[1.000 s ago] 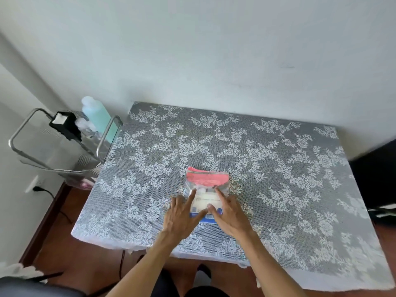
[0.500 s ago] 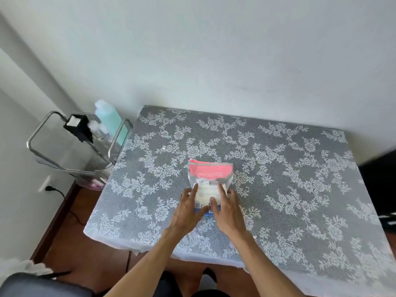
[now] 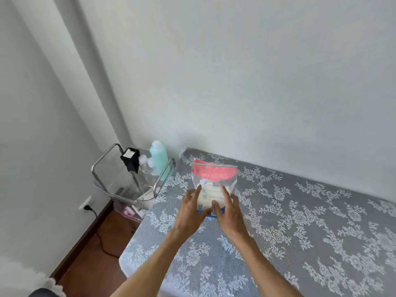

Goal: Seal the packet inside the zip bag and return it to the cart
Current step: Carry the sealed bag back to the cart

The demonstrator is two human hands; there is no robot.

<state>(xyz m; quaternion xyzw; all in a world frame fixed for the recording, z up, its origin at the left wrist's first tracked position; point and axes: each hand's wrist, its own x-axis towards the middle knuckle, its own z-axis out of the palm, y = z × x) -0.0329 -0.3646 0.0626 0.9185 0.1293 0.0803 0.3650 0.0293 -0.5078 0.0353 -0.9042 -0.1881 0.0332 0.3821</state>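
The clear zip bag with a pink top band (image 3: 214, 179), lying flat a second ago, is now raised at centre frame, pinched by both hands' fingers (image 3: 198, 190), ready for the wire cart (image 3: 132, 179) at left

Both hands gripping the zip bag (image 3: 215, 179) by its lower end, left hand (image 3: 191, 211) and right hand (image 3: 228, 211) side by side, packet (image 3: 211, 192) inside, above the lace-covered table (image 3: 300, 221). Metal cart (image 3: 132, 183) at the table's left, carrying a teal bottle (image 3: 159, 160) and a black box (image 3: 130, 160).
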